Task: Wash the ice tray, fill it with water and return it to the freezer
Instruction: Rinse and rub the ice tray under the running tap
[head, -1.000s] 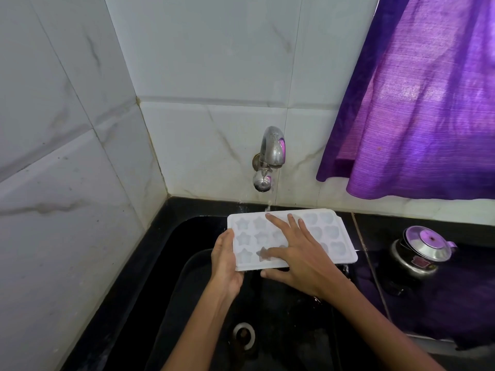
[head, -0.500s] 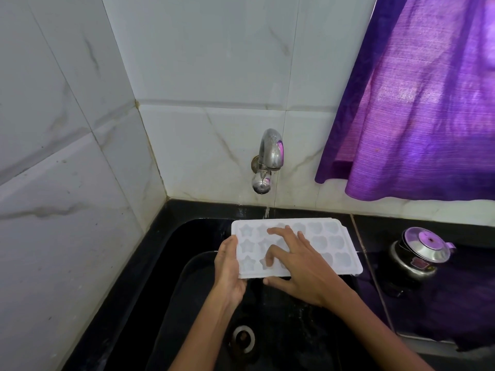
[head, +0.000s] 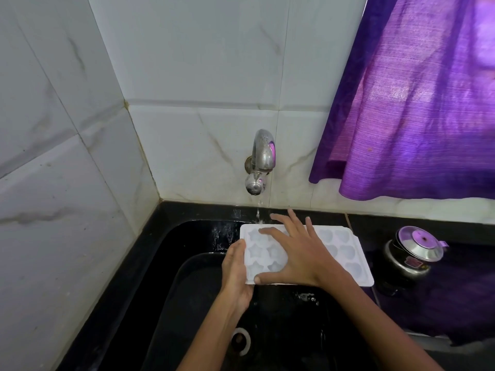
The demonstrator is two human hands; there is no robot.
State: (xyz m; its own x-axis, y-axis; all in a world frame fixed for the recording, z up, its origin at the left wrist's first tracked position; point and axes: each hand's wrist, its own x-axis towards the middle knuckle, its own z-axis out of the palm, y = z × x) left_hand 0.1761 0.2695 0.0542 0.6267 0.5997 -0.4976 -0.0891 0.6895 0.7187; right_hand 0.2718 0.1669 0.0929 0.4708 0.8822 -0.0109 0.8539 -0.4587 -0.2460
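Note:
A white ice tray (head: 345, 253) with star and heart cells is held level over the black sink (head: 166, 263), under the steel tap (head: 261, 162). A thin stream of water (head: 258, 214) falls onto its far left edge. My left hand (head: 235, 274) grips the tray's left end, thumb on the rim and fingers under it. My right hand (head: 300, 253) lies spread on top of the tray, straight fingers reaching across the left cells toward the stream and thumb at the near edge.
A steel pot with a lid (head: 412, 250) stands on the black counter right of the sink. A purple curtain (head: 417, 103) hangs above it. White tiled walls close in at the left and back. The drain (head: 241, 341) sits low in the basin.
My right hand has slid farther across the tray toward the back, fingers spreading and reaching the water stream. The tray has shifted slightly. My left hand keeps its hold on the left end.

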